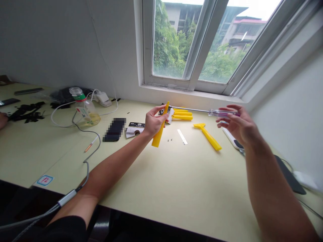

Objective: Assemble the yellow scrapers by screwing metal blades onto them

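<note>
My left hand (152, 122) is wrapped round a yellow plastic scraper handle (157, 137), held upright at a tilt above the table. My right hand (244, 126) grips the clear purple handle of a screwdriver (195, 109), its shaft level and pointing left. The screwdriver's tip meets the upper part of the scraper; the exact contact is hard to make out. On the table below lie a thin metal blade (182, 136) and two tiny screws (168, 140). Another yellow scraper (210, 137) lies to the right, and several more yellow handles (184, 117) sit behind.
Left of my hands are a black phone (114, 130), an opened card package (135, 128) and a bottle (85, 109) with yellow liquid. A grey cable (100, 141) runs over my left forearm. A white device (233, 137) lies at right. Another person's hand (3, 121) shows far left.
</note>
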The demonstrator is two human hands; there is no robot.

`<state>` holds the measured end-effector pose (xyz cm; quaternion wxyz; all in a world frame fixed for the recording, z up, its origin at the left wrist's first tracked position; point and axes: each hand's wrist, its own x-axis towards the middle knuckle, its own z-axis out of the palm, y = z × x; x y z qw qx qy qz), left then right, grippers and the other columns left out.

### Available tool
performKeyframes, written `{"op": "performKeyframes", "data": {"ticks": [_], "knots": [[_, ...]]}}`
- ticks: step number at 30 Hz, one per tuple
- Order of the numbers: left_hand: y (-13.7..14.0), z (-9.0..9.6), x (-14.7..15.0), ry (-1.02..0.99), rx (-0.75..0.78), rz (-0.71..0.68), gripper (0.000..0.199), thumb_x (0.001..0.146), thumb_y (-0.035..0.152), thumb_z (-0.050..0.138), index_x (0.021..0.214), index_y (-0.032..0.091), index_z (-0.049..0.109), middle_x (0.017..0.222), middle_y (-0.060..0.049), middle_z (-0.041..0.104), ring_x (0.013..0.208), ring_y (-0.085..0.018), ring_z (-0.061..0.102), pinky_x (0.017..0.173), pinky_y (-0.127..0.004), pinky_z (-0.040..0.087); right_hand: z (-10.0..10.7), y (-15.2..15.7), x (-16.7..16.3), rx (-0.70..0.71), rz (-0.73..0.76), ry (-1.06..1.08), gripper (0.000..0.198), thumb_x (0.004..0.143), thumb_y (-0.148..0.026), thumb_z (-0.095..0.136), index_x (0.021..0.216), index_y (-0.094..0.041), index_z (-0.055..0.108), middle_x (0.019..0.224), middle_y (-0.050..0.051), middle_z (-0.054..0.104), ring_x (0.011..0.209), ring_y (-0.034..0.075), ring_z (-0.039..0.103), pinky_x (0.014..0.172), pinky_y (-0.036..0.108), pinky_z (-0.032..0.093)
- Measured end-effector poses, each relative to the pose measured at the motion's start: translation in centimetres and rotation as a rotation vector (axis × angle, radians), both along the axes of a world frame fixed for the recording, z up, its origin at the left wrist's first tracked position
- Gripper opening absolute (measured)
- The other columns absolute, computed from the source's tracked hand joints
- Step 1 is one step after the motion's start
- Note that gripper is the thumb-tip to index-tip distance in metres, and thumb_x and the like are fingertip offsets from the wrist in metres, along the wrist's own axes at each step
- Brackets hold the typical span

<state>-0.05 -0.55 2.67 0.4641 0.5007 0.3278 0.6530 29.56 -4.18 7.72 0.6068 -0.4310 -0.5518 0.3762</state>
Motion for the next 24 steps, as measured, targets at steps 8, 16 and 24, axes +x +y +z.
{"op": "performKeyframes", "data": {"ticks": [8, 16, 24], "knots": [[0.4, 0.0, -0.4, -0.032, -0.012, 0.002, 0.039, 0.069, 0.023, 0.078, 0.106, 0.019, 0.069, 0.123, -0.01, 0.065, 0.054, -0.009, 0.064, 0.036, -0.021, 0.048, 0.8, -1.0, -1.0, 0.115, -0.065, -0.171, 0.049, 0.072, -0.04, 0.079, 0.108, -0.026, 0.05, 0.086, 0.0, 0.062, 0.058, 0.014, 0.062, 0.052, 0.029, 0.052], [0.3, -0.2, -0.1, -0.049, -0.016, -0.047, 0.039, 0.067, 0.024, 0.079, 0.104, 0.019, 0.067, 0.127, -0.01, 0.063, 0.056, -0.01, 0.066, 0.037, -0.021, 0.048, 1.8, -2.1, -1.8, 0.296, -0.171, -0.272, 0.048, 0.078, -0.044, 0.074, 0.113, -0.026, 0.046, 0.083, -0.002, 0.06, 0.049, 0.011, 0.058, 0.044, 0.025, 0.049], [-0.1, 0.0, -0.1, -0.02, -0.013, -0.049, 0.038, 0.068, 0.027, 0.079, 0.101, 0.018, 0.063, 0.132, -0.013, 0.06, 0.055, -0.01, 0.066, 0.038, -0.021, 0.05, 2.1, -2.7, -2.2, 0.396, -0.154, -0.351, 0.053, 0.079, -0.035, 0.073, 0.12, -0.032, 0.04, 0.102, 0.001, 0.059, 0.051, 0.01, 0.056, 0.041, 0.026, 0.05]]}}
